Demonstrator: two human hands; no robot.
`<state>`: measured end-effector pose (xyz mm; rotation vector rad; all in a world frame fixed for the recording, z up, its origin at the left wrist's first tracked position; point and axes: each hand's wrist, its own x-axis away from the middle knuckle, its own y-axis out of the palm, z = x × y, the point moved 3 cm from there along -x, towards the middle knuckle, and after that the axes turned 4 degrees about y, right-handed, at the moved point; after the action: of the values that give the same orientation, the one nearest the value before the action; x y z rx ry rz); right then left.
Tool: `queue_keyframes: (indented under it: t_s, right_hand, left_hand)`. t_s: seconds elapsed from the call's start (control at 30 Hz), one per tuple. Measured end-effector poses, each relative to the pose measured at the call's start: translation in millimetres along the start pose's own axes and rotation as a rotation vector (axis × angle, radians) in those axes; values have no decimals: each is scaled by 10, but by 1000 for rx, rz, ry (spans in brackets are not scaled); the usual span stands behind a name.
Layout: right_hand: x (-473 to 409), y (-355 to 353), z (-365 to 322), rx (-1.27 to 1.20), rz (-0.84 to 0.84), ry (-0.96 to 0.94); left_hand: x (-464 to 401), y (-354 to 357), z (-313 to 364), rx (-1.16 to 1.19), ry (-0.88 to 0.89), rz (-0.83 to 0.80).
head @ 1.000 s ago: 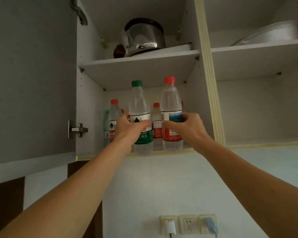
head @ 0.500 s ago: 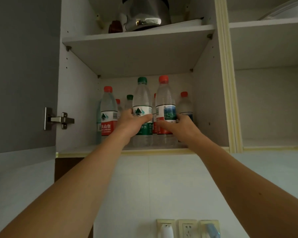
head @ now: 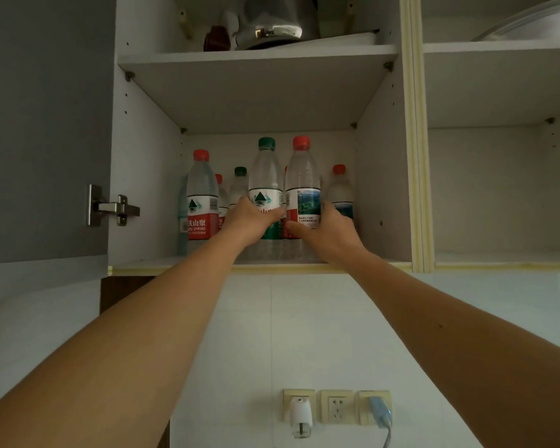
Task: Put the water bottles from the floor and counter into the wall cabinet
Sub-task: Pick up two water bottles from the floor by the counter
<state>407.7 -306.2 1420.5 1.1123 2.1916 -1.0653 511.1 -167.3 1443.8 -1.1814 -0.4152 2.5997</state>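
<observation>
While both arms reached up into the open white wall cabinet [head: 143, 176], the left hand [head: 251, 219] gripped a clear plastic water bottle with a green cap and green label [head: 265, 176], fingers curled round its label band. Just to its right, touching it, stood a clear plastic bottle with a red cap and a blue-and-red label [head: 303, 179], held round the lower label by the right hand [head: 325, 231]. Both bottles stood upright on the lower shelf near its front edge. To their left stood a red-capped bottle with a red label [head: 201, 195]; farther back were a smaller green-capped bottle [head: 240, 182] and another red-capped bottle [head: 339, 185] at the right. On the upper shelf sat a shiny metal pot [head: 272, 24]. Below the cabinet, three wall sockets [head: 335, 405] sat on the white tiles
</observation>
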Motion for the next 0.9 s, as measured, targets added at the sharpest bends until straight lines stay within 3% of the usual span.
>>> queue_keyframes:
  t_s: [0.1,0.2,0.37,0.5,0.73,0.9]
  right_hand:
    - [169,-173,-47,139,120,-84]
    - [468,-339,-96,177,164,-181]
    - [1198,-473,-158,362,114,-333]
    - [1856,-461,-229,315,63,-290]
    - [3186,-280,-319,208,-37,-35]
    - [4358,-220,-195,247,-287,191]
  left_hand:
    - [131,-95,-34,-99,18,-53]
    - [345,-295,-2,-210,92,62]
    - [895,-625,141,-289,287,86]
    - [1581,-821,160,-236,344,42]
    - [3045,-822,-67,-41,183,-130]
    - [4001,-606,-285,217,-82,-227]
